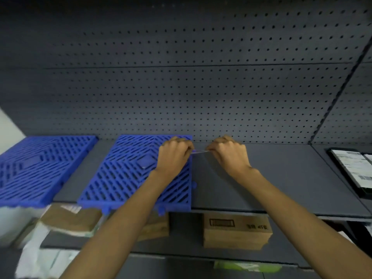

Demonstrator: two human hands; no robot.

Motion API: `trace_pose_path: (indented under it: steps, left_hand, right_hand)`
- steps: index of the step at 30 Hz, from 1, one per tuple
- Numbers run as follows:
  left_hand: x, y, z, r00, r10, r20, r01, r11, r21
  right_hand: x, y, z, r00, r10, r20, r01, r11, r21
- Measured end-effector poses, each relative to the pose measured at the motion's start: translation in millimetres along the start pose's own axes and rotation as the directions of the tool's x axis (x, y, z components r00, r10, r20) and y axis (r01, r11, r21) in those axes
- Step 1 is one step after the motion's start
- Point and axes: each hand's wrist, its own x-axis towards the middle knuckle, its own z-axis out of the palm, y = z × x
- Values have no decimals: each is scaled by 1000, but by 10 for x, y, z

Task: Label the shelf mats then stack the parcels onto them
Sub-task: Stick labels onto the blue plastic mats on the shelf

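Observation:
Two blue slotted shelf mats lie on the dark grey shelf [271,178]: one at the far left [40,164] and one in the middle [124,172]. My left hand [174,153] is over the right rear part of the middle mat, fingers curled. My right hand [229,152] is just right of the mat, above bare shelf. Between them both hands pinch a thin, pale strip [199,151], stretched flat and seen edge-on. On the shelf below sit a cardboard box [235,230] and a brown padded parcel [70,222].
A grey pegboard wall [181,87] backs the shelf. A dark parcel with white shipping labels [354,170] lies at the shelf's right end. White and green plastic mailers sit low at the left and bottom. A second brown box [157,226] shows behind my left forearm.

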Motion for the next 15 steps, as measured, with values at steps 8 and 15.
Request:
trace_pose_path:
  steps: [8,15]
  left_hand:
    - [-384,75,-82,999,-12,34,11,1000,26]
    - [-417,385,-16,997,17,73,-16,1000,-15]
  right_hand:
    - [-277,-175,0,999,-17,39,15,999,46]
    - [-478,77,-34,999,19,31,-18,1000,-24]
